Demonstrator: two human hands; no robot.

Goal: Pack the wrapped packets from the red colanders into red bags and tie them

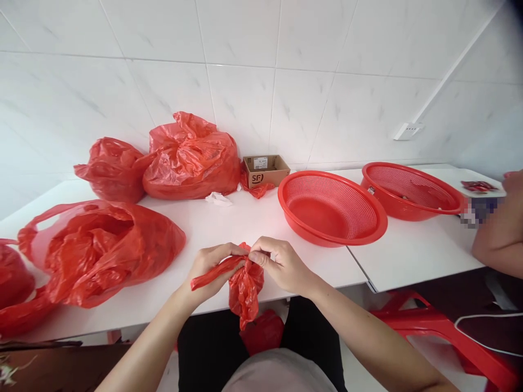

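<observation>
Grey cloth (273,373) over the wearer's torso fills the bottom middle, with black trousers (208,343) beyond it. Past them, both hands meet on a small red plastic bag (246,294), whose crumpled body hangs at the front edge of the white table (253,220). The left hand (210,267) has its fingers closed around the bag's gathered neck, and a twisted red length lies across that hand towards the wrist. The right hand (286,267) pinches the same neck, thumb and forefinger together; whether its other fingers touch the plastic, I cannot tell. To the left on the table sits a wide red bag (110,250) with its mouth open, and part of another red bag (14,272) shows at the picture's left edge. Behind stand a bulging large red bag (190,169) and a smaller red bundle (116,171), side by side near the tiled wall (241,92). A white crumpled tissue (219,199) lies before the large one, and an open cardboard box (267,177) is just beside it. Rightward are a round red basket (333,209) and a second red basket (412,190). Another person's bare arm (500,234) enters at far right, above a red stool (445,326).
</observation>
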